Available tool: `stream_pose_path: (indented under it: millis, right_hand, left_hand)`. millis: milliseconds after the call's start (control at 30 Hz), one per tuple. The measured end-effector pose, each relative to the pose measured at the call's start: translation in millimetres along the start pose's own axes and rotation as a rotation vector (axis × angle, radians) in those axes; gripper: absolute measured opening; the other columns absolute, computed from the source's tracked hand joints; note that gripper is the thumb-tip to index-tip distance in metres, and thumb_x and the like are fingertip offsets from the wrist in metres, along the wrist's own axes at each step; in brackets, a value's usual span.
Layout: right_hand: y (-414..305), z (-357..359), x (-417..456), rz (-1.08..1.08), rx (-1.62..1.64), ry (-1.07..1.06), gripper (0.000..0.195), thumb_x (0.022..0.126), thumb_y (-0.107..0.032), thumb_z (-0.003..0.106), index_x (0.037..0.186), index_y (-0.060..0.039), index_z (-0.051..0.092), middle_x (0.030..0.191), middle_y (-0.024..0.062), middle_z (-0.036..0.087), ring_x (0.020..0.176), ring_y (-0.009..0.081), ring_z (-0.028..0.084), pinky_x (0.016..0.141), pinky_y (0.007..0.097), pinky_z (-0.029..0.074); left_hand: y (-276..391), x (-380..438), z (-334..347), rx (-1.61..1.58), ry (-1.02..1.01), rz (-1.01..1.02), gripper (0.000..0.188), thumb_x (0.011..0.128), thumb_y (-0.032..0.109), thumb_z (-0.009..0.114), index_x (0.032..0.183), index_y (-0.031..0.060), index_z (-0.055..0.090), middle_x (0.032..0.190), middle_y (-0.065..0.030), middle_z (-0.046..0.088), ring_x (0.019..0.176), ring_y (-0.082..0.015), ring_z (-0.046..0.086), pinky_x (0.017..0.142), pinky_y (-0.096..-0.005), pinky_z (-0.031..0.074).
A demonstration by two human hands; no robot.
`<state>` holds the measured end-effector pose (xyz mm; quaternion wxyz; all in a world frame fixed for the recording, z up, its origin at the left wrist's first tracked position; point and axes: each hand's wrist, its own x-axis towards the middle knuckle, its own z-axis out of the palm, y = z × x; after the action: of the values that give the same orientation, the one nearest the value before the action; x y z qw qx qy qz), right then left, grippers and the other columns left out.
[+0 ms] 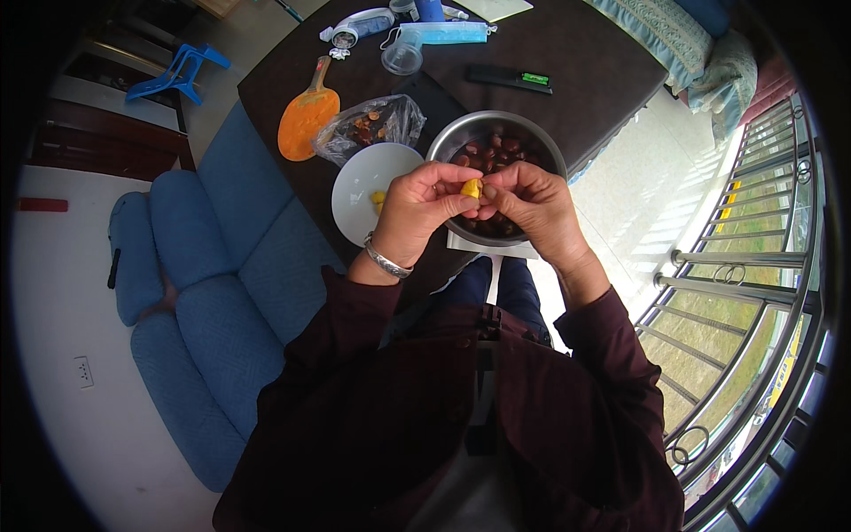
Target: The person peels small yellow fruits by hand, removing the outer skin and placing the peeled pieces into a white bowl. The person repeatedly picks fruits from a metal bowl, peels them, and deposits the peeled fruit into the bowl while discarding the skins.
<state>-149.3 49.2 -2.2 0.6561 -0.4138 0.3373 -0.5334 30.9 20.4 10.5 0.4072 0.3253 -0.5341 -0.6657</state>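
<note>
Between the fingertips of my left hand [419,206] and my right hand [532,203] is a yellow peeled chestnut [472,189], with a bit of brown on its right side. Both hands touch it, above the near part of a steel pot [562,149] that holds many brown chestnuts [510,144]. A white bowl [352,193] stands to the left of the pot, with a few yellow pieces [377,197] in it, partly behind my left hand. Behind the bowl lies a clear plastic bag [405,116] with brown shell scraps in it.
On the dark table [598,40] lie an orange table tennis paddle [309,116], a black remote control [495,74] with a green battery showing, a clear plastic cup [402,56] and a blue face mask [449,33]. A blue sofa [266,253] stands at the left, a metal railing [738,282] at the right.
</note>
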Motion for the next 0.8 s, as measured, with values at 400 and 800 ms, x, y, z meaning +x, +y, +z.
stream_pose_path:
  millis: [400,800]
  right_hand:
    - [-4.3,-2.6,0.5,-0.004,-0.038,-0.012,0.012,0.086,-0.004,0.061,0.095,0.0044,0.058,0.087,0.0083,0.064,0.078,0.0135,0.064,0.073,0.0241,0.053]
    - [-2.5,-2.0,-1.3,0.009,0.017,-0.009,0.009,0.087,-0.003,0.06,0.092,0.0044,0.059,0.086,0.0084,0.064,0.075,0.0139,0.064,0.072,0.024,0.053]
  left_hand:
    - [0.2,2.2,5.7,0.133,-0.014,0.136,0.026,0.078,-0.012,0.06,0.103,-0.0036,0.058,0.095,-0.0096,0.062,0.083,-0.0162,0.065,0.076,-0.0246,0.054]
    - [-0.6,-1.2,2.2,0.07,-0.021,0.041,0.027,0.08,-0.009,0.06,0.106,-0.0026,0.058,0.095,-0.0091,0.063,0.085,-0.0134,0.062,0.076,-0.0229,0.052]
